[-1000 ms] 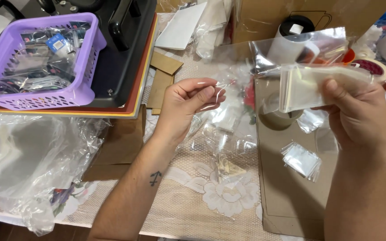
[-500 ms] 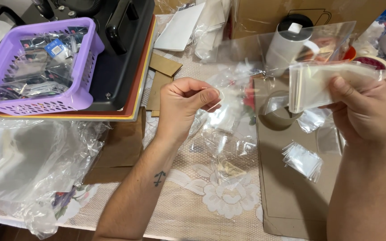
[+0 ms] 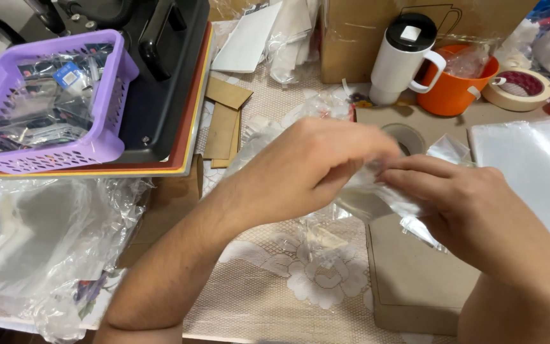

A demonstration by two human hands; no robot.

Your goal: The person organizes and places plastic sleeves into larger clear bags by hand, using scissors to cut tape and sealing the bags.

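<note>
My left hand and my right hand meet in the middle of the view, over a brown cardboard sheet. Between them is a small clear plastic bag; my right hand grips it from the right and the fingertips of my left hand pinch at its opening. What the left fingers carry is hidden and blurred. More small clear bags lie on the lace tablecloth under the hands.
A purple basket of packed bags sits on a black heat press at the left. Crumpled clear plastic covers the near left. At the back stand a white mug, an orange cup and tape rolls. A plastic stack lies right.
My hands, held apart a second ago, have come together over the cardboard. My right hand has lowered the clear bag and my left hand has reached into its opening.
</note>
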